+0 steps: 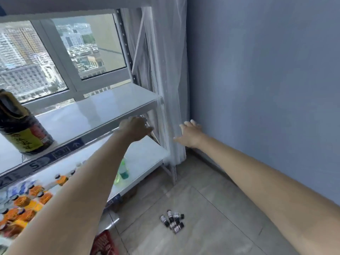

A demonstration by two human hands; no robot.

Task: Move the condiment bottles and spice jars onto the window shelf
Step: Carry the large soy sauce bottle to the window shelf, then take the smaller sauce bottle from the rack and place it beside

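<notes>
Two bare arms reach forward toward the right end of a white metal rack that stands against the window. The left hand (pixel 135 130) is just under the front edge of the window shelf (pixel 103 109), near its right corner; its fingers curl downward, and whether they hold anything cannot be told from this angle. The right hand (pixel 190 134) is out past the rack's corner post, in front of the sheer curtain (pixel 171 70) and close to the blue wall (pixel 266 89), with its fingers straight and spread, holding nothing.

On the window shelf, far to the left, stands a large dark sauce bottle (pixel 20 126) with a yellow label, upright near the front edge. The rest of that shelf surface to its right is bare and glossy.

On the lower shelf (pixel 145 157), a crowd of small bottles with orange labels (pixel 27 199) and dark caps fills the left part, blurred. Further right on the same shelf sits a green bottle (pixel 122 170), partly hidden by the left forearm.

On the tiled floor (pixel 211 227), well apart from the rack, lies a small cluster of little dark-capped jars (pixel 173 220), some tipped on their sides. A red package (pixel 104 243) shows at the bottom edge beside the left forearm.
</notes>
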